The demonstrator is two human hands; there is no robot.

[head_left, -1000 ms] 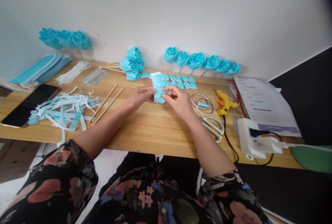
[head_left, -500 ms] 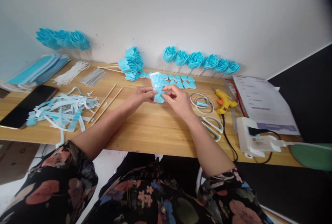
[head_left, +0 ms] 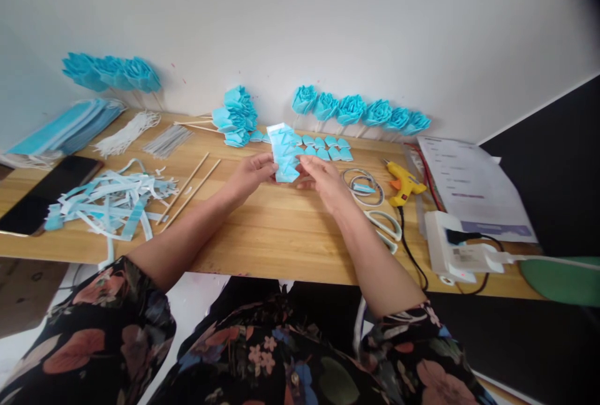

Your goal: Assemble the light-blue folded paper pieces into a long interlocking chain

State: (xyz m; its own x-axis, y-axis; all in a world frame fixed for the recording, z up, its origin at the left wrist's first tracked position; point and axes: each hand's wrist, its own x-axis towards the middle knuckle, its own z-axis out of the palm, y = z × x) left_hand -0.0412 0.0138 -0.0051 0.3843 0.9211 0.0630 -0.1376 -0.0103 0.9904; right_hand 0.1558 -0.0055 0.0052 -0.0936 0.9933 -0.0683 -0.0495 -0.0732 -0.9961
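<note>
Between my hands is a folded strip of light blue mask fabric [head_left: 284,154], with zigzag creases down its face and a white band at the top. It is held upright above the table. My left hand [head_left: 255,175] pinches its left edge, the thumb on the near side. At the lower right edge my right hand [head_left: 323,180] is closed on the fabric, with some fingers behind and partly hidden. Just beyond the strip lie small folded blue fabric petals [head_left: 332,149] in rows. A cluster of blue fabric flowers [head_left: 237,116] rests behind my left hand.
Several stemmed blue flowers [head_left: 351,109] lean on the wall. Left are stacked masks [head_left: 65,127], a phone [head_left: 44,195], fabric scraps [head_left: 115,199] and wooden sticks [head_left: 192,192]. Right are scissors [head_left: 387,227], a yellow glue gun [head_left: 404,185], a power strip [head_left: 438,245] and papers [head_left: 473,186].
The fabric strip has been turned so more of its creased face shows. My right fingers have shifted from its front to its right edge. The view has moved slightly.
</note>
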